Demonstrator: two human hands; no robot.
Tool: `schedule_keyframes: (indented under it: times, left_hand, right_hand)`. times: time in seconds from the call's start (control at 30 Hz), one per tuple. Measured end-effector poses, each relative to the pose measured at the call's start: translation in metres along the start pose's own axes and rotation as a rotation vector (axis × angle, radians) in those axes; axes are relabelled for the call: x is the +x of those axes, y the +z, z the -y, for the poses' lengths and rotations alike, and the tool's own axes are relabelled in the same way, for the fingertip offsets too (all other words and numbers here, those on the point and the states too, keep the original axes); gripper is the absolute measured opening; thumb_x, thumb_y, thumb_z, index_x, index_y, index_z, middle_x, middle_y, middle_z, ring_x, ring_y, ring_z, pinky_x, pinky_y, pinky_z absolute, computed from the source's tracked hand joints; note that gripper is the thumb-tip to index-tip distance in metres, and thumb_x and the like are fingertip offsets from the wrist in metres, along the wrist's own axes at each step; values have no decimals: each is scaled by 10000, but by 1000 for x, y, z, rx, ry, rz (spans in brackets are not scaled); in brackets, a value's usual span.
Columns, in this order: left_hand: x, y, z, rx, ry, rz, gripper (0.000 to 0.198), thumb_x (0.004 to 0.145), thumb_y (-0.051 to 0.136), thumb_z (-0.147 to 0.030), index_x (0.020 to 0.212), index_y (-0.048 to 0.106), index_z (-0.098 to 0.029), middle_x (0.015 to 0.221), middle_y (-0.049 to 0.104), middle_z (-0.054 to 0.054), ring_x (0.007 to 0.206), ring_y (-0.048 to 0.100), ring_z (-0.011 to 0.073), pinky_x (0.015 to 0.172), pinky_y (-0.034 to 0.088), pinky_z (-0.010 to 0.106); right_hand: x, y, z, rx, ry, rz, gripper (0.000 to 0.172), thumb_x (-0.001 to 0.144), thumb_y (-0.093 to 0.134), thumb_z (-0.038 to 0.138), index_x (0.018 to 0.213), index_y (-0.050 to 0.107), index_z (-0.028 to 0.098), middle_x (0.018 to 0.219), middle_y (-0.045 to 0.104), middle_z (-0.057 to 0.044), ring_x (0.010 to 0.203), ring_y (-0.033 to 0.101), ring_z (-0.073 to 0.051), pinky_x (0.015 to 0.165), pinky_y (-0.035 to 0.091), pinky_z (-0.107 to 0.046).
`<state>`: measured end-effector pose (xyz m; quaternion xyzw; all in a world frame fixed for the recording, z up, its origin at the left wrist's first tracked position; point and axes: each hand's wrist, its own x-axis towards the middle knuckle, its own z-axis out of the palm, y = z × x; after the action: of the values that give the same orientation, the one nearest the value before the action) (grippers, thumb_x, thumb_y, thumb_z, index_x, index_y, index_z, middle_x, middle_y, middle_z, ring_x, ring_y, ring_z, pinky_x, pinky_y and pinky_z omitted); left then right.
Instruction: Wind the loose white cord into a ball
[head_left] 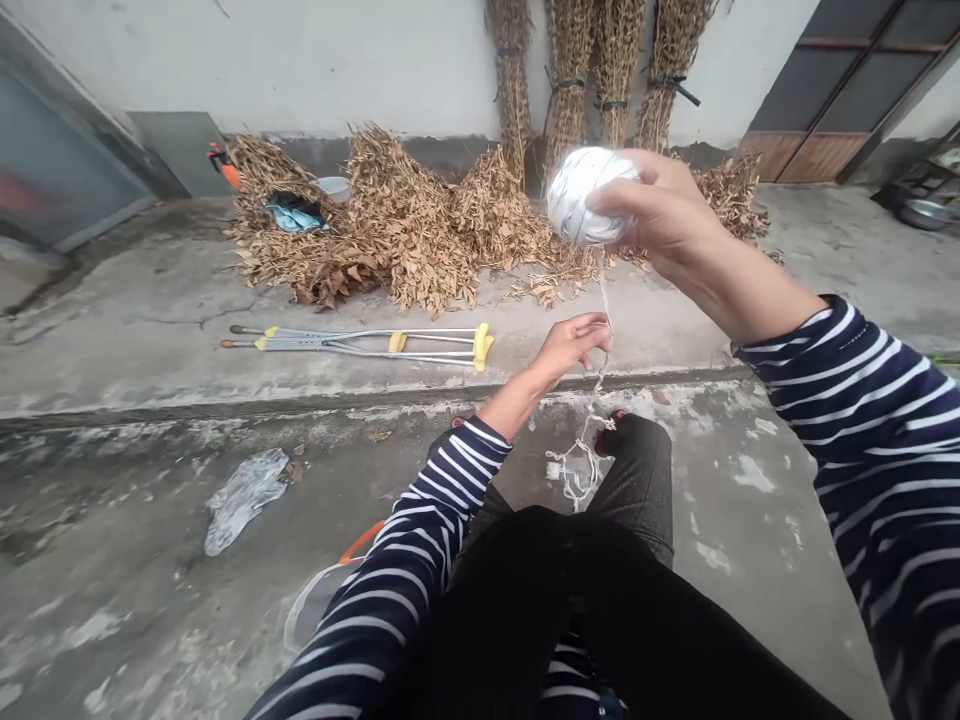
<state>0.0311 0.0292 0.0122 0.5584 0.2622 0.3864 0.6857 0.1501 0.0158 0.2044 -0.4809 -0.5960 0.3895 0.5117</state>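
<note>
My right hand [664, 215] is raised and wrapped round a white ball of string [581, 195]. A strand of white string [602, 300] drops from the ball through the pinched fingers of my left hand [574, 345]. Below that hand the string ends in a loose tangle [576, 470] lying by my knee on the concrete. Both arms wear dark sleeves with white stripes. My legs in black trousers [585, 590] stretch forward beneath the hands.
A pair of metal crutches [360, 343] with yellow pads lies on a raised concrete step. Piles of dry brown stalks [405, 225] lie against the wall, with bundles [592, 70] leaning upright. A crumpled clear plastic bag [244, 497] lies at left.
</note>
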Motion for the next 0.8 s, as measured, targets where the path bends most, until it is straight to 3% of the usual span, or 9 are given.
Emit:
schedule_keyframes:
  times: [0.1,0.2,0.33,0.53,0.67,0.73,0.8]
  left_hand:
    - [3,1,2,91,31,-88,402,818,840,-467,987,779,-107,950,787,100,914,728,201,672,498,244]
    - [5,-4,-9,166,154,-111,363,804,839,-480,850,795,-123,905,800,76,940,703,191,856,519,289]
    - [-1,-7,-20,63,176,-133,451,809,820,-576,845,744,-133,835,779,68,842,712,180,898,527,329]
    - [-34,-23,-6,-158,-3,-25,558,755,871,-606,981,656,-144,732,719,28,683,726,178,782,557,336]
    - [-46,-45,0,-226,-122,72,519,744,885,-548,988,663,-147,703,689,19,625,689,165,606,458,269]
    - [-43,-56,1,-223,-159,143,442,759,863,-505,941,678,-147,696,699,35,658,705,186,657,493,293]
    - [-32,-64,-1,-168,-165,201,323,766,817,-436,830,691,-145,719,735,73,776,745,228,822,546,350]
  right_hand:
    - [-1,-2,-2,-12,-10,-24,438,580,910,381,986,754,336,1028,785,-66,1132,697,-384,809,613,-509]
    - [-5,-2,-2,-9,-7,21,459,580,890,297,1021,761,285,1030,781,-75,1034,707,-339,759,618,-474]
    - [-8,-3,-3,34,6,71,519,578,879,239,1082,754,239,1063,762,-92,959,708,-291,715,613,-429]
    - [-1,-9,-21,59,44,8,537,547,890,220,1062,736,213,1032,739,-81,882,701,-244,721,611,-415]
    - [4,-11,-34,146,75,16,440,561,882,265,974,738,216,940,750,-40,818,693,-203,714,611,-384]
    - [3,-9,-35,217,94,42,409,557,879,280,935,734,218,913,752,-27,788,683,-187,682,601,-355]
    - [0,-6,-32,278,118,88,392,558,875,291,916,732,220,898,752,-25,768,671,-183,650,588,-337]
